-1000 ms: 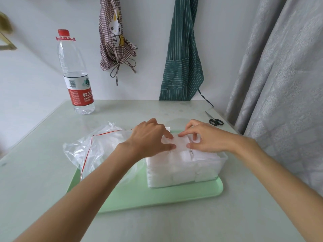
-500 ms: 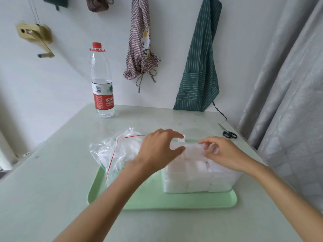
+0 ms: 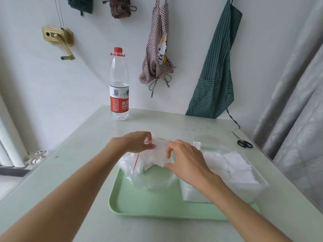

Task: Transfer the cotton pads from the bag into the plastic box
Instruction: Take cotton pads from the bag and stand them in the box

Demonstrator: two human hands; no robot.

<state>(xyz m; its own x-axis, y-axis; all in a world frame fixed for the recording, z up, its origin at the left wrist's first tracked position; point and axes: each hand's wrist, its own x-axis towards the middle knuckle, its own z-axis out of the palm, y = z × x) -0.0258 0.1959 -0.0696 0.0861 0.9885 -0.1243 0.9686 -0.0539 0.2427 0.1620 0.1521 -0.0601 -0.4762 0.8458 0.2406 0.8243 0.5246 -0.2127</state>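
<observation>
While both hands' grip pinches the bag (image 3: 150,165) (left hand (image 3: 138,142), right hand (image 3: 185,159)), plastic box (image 3: 244,189) beside, bottle (image 3: 119,88), scissors (image 3: 243,142) behind.

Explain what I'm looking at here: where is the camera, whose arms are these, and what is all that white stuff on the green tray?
There is no machine here. A person wears a camera on the head, so you look down along their own two bare arms. On the table lies a green tray. On it sit a clear zip bag with a red seal line and a clear plastic box, already well filled with white cotton pads. The left hand pinches the bag's top edge; the right hand grips the bag beside it. Further back stand a water bottle and black scissors. Aprons hang on the wall.
</observation>
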